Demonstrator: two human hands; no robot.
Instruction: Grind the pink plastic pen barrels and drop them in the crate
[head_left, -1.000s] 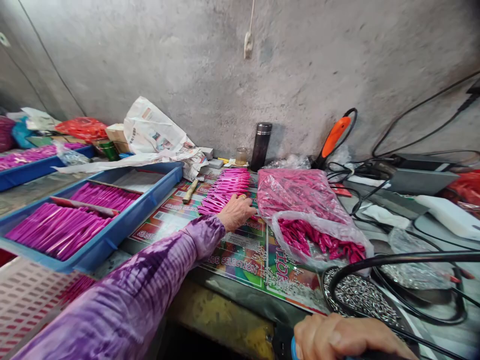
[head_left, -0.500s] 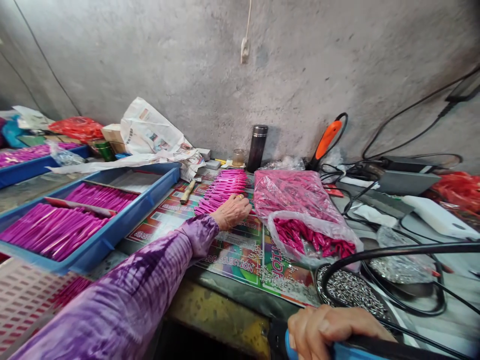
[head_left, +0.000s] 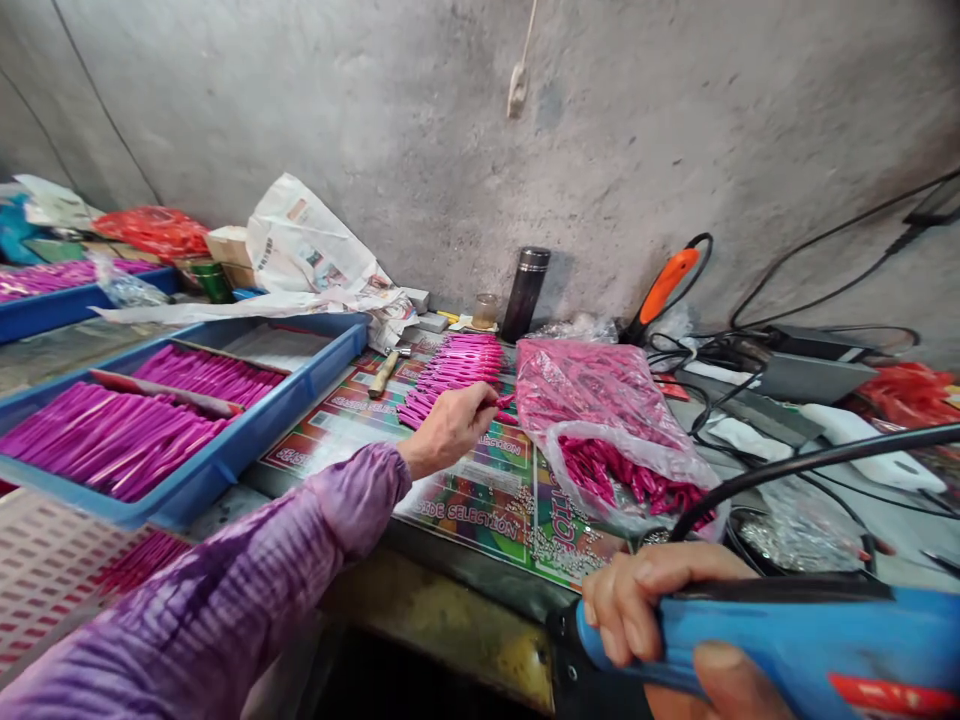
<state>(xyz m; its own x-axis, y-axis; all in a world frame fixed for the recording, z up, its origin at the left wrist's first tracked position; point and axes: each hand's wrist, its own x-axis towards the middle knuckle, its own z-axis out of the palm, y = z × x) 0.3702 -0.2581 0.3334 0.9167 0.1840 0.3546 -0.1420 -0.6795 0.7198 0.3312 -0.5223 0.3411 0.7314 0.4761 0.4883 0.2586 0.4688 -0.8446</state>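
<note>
My left hand (head_left: 450,428), in a purple tie-dye sleeve, reaches across the bench and pinches a small pink piece (head_left: 504,402) at the near end of a row of pink pieces (head_left: 454,370) lying on a colourful printed board (head_left: 480,490). At the bottom right my right hand (head_left: 660,620) grips the handle of a blue corded power tool (head_left: 795,640), whose black cable (head_left: 817,465) arcs up to the right. A clear bag of pink pieces (head_left: 607,420) lies just right of my left hand.
A blue tray (head_left: 225,455) of magenta sticks sits at left, with a white perforated crate (head_left: 52,585) below it. A hammer (head_left: 385,372), black flask (head_left: 525,294), orange-handled tool (head_left: 664,285), newspaper (head_left: 307,260), tangled cables and small metal bits (head_left: 555,555) lie about.
My left hand lifted off the row and closed into a pinch on one pink piece. My right hand raised the blue tool further into view.
</note>
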